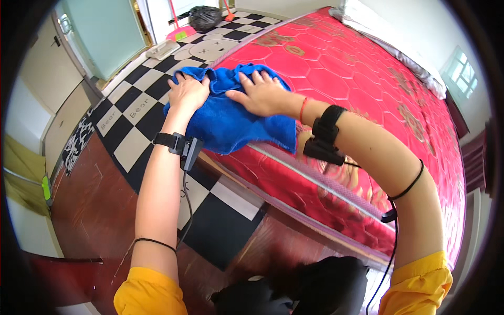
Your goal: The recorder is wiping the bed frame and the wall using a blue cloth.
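A blue cloth point(226, 123) is bunched over the corner of a red patterned mattress point(336, 84), and part of it hangs down the near side. My left hand point(188, 95) has its fingers bent around the cloth's left edge, with a fold between fingers and thumb; some fingertips are hidden in the fabric. Flat on the cloth's right part lies my right hand point(262, 95), fingers spread and thumb pointing left. Each wrist wears a black strap with a small black device and a cable.
White bedding point(388, 39) lies along the mattress's far right edge. A black-and-white checkered mat point(142, 118) covers the floor at left, with a black bag point(205, 19) and a pink dustpan point(181, 34) beyond. A light-coloured flat object point(163, 49) rests near the doorway.
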A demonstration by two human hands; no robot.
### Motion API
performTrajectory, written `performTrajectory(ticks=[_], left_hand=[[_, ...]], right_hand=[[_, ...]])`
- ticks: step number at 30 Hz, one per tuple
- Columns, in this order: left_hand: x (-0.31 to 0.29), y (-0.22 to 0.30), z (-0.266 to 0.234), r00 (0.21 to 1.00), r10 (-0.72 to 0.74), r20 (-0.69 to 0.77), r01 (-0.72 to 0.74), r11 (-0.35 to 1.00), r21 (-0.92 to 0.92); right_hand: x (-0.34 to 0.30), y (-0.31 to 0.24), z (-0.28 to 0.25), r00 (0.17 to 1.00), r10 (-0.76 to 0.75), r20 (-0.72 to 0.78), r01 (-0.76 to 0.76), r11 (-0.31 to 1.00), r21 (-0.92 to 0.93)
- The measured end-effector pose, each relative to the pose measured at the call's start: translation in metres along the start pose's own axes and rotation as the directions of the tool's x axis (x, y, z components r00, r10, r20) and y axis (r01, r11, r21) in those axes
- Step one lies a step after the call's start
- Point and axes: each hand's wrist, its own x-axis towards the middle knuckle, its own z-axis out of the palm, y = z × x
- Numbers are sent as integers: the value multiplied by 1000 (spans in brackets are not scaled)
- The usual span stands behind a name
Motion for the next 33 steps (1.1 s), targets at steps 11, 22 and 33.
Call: performTrajectory(ticks=[11,22,33], left_hand=[[-8,0,-23,995,41,85,-26,984,-178],[-5,9,-27,964,-182,195,219,956,-195],[-1,13,-22,946,-174,274,234,950,-205]], right_hand=[[19,33,-32,955,-290,-68,273,944,-186],[81,8,0,985,65,-158,-62,998,25],[86,-9,2,972,193,-131,-194,981,4]])
